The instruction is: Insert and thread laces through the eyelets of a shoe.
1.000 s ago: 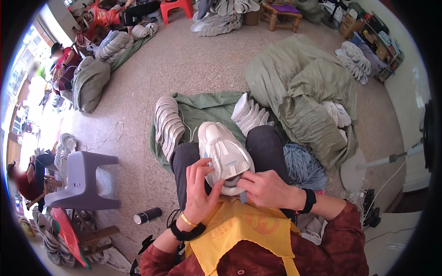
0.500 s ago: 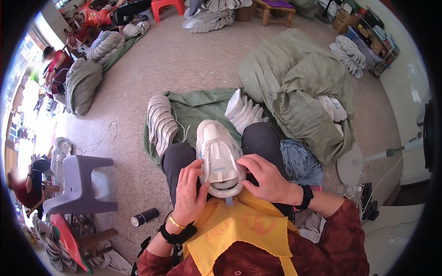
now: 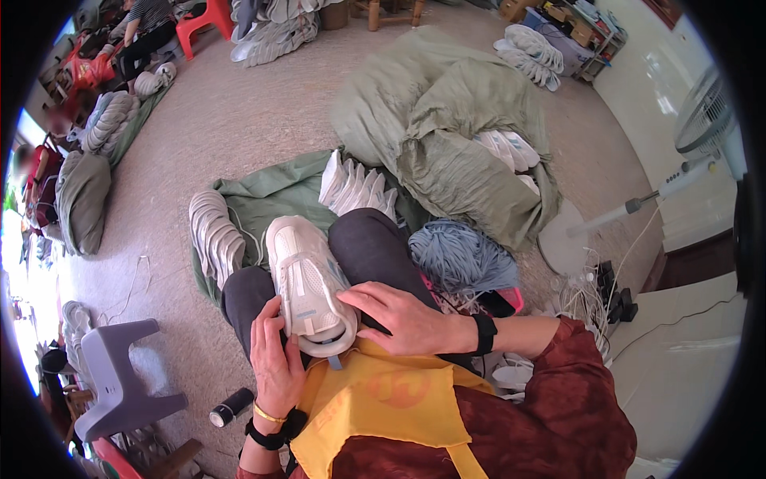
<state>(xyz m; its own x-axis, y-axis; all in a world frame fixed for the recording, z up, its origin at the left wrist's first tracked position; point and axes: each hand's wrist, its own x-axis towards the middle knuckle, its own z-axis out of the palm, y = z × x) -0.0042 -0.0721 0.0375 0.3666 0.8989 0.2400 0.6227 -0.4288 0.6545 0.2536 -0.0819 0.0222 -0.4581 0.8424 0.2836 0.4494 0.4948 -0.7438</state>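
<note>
A white sneaker rests on my dark-trousered thighs, toe pointing away from me and heel opening towards me. No lace is visible in it. My left hand grips the shoe's left side near the heel, its fingers bent and its thumb against the collar. Over on the other side, my right hand has its fingers stretched out, the fingertips at the shoe's right edge; nothing shows between them. A yellow apron covers my lap just below the heel.
Stacked white shoe uppers and more uppers lie on a green cloth. To the right are a blue lace bundle, a big green sack and a fan. A grey stool and dark cylinder sit left.
My view has turned right, so the scene sits further left and more of the fan shows. My right hand's fingers have straightened at the shoe's edge; my left hand keeps its hold.
</note>
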